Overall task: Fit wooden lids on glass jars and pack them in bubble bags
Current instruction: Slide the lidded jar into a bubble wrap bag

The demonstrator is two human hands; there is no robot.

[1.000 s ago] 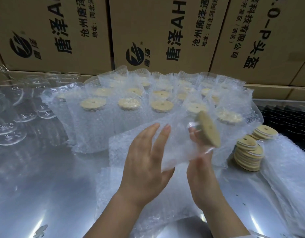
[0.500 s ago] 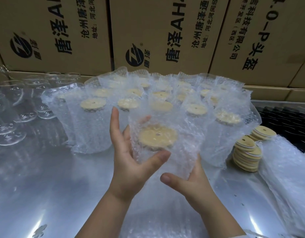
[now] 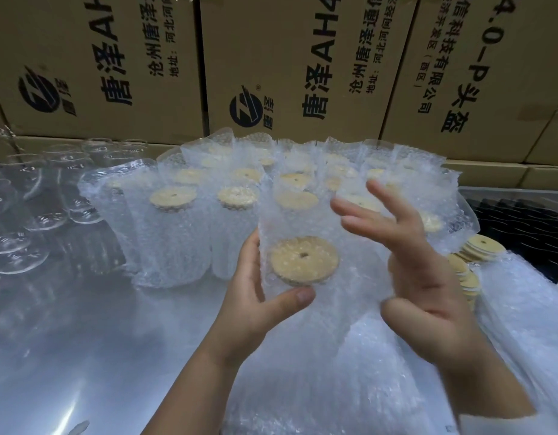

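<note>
A glass jar with a round wooden lid (image 3: 304, 260) sits inside a bubble bag (image 3: 306, 221), held upright above the steel table. My left hand (image 3: 255, 296) grips the bagged jar from the left, thumb curled across its front below the lid. My right hand (image 3: 415, 268) is at the bag's right side with fingers spread and straight, blurred by motion. Behind stand several bagged lidded jars (image 3: 172, 233) in rows.
Bare glass jars (image 3: 36, 196) stand at the left. A stack of wooden lids (image 3: 472, 265) lies at the right, beside flat bubble bags (image 3: 528, 315). More flat bubble bags (image 3: 334, 372) lie under my hands. Cardboard boxes (image 3: 287, 64) wall the back. A shiny steel table (image 3: 99, 340) spreads left.
The lidded jar went from tilted at the bag's mouth to upright inside the bag. My right hand left the bag's underside and rose to its right side with fingers spread.
</note>
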